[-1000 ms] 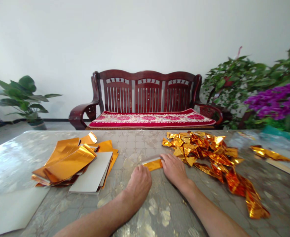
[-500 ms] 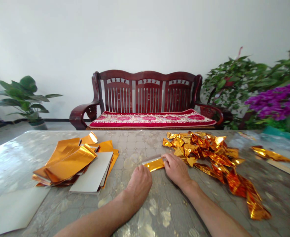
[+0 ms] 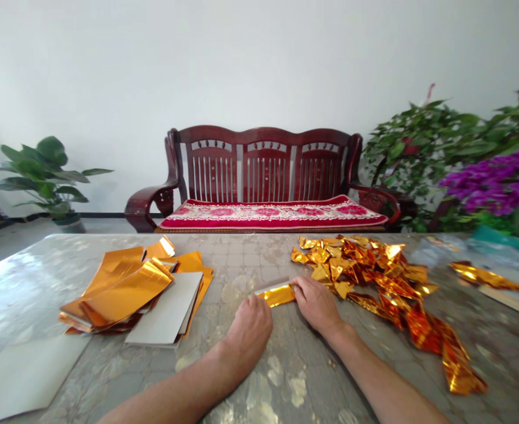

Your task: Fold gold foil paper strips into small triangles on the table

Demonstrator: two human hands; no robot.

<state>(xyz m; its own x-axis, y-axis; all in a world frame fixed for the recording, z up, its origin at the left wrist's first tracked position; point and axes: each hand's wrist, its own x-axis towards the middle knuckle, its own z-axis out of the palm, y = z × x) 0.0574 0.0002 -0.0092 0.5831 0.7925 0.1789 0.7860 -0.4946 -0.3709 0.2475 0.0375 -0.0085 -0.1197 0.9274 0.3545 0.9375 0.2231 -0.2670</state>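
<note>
A folded strip of gold foil paper point(image 3: 278, 295) lies low over the middle of the table, with a pale edge along its far side. My left hand point(image 3: 251, 324) is closed on its left end, fingers curled under. At the right end, my right hand point(image 3: 315, 301) pinches the strip between thumb and fingers. Both fingertips are partly hidden. Just beyond my right hand spreads a heap of folded gold foil pieces point(image 3: 374, 268). To the left of my left hand rests a loose stack of gold foil sheets point(image 3: 127, 288), some with the pale side up.
The table point(image 3: 242, 253) has a glossy, patterned cover. A pale sheet point(image 3: 30, 374) lies at the front left. At the right are clear plastic wrapping point(image 3: 440, 244) and a lone gold piece point(image 3: 486, 277). A wooden bench point(image 3: 266, 168) and potted plants point(image 3: 50, 176) stand behind.
Hardly anything differs. Both hands keep their hold on the gold strip, which looks slightly tilted compared with before.
</note>
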